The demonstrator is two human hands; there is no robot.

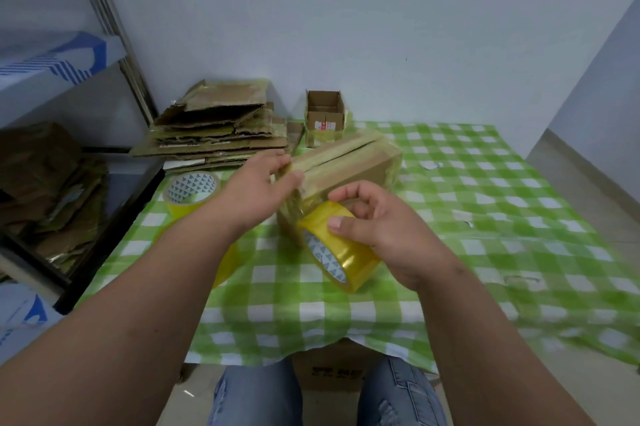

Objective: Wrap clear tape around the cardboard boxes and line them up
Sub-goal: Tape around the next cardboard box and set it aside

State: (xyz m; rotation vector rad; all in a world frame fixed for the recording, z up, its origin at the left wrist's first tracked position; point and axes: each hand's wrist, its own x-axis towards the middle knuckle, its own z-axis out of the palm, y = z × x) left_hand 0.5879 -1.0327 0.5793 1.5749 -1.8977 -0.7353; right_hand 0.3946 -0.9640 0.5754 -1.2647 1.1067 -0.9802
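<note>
A closed cardboard box [360, 165] with tape along its top seam lies on the green checked tablecloth [485, 217], tilted toward me. My left hand [256, 190] grips the box's near left end. My right hand [377, 221] holds a yellowish roll of clear tape [341, 249] against the box's near face, fingers curled over the roll. A small open box [325, 115] stands upright at the back by the wall.
Flattened cardboard pieces [214, 127] are stacked at the back left. A second tape roll [190, 193] sits left of my left arm, and a third [227, 262] is partly hidden under it. A metal shelf [69, 155] with cardboard scraps stands on the left.
</note>
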